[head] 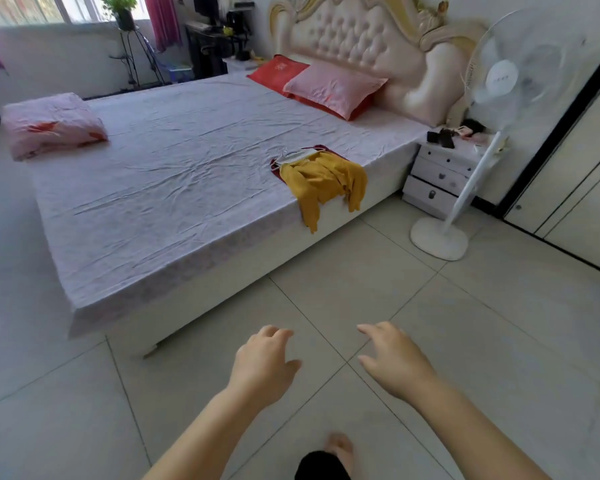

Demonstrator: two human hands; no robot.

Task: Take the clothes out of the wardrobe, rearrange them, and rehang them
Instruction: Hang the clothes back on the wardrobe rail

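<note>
A yellow garment (326,183) lies on the near right edge of the bed (160,188), one sleeve hanging over the side. It covers a dark red garment (323,148) with a white hanger (297,155) on top. The wardrobe (582,161) with pale sliding doors stands at the far right. My left hand (262,367) and my right hand (392,362) are stretched out over the floor tiles, well short of the bed. Both have loosely spread fingers and hold nothing.
A white pedestal fan (465,188) stands between the bed and the wardrobe, beside a white bedside cabinet (440,174). Pillows (329,86) lie at the headboard and a folded quilt (51,124) at the bed's far left corner. My bare foot (340,448) shows below.
</note>
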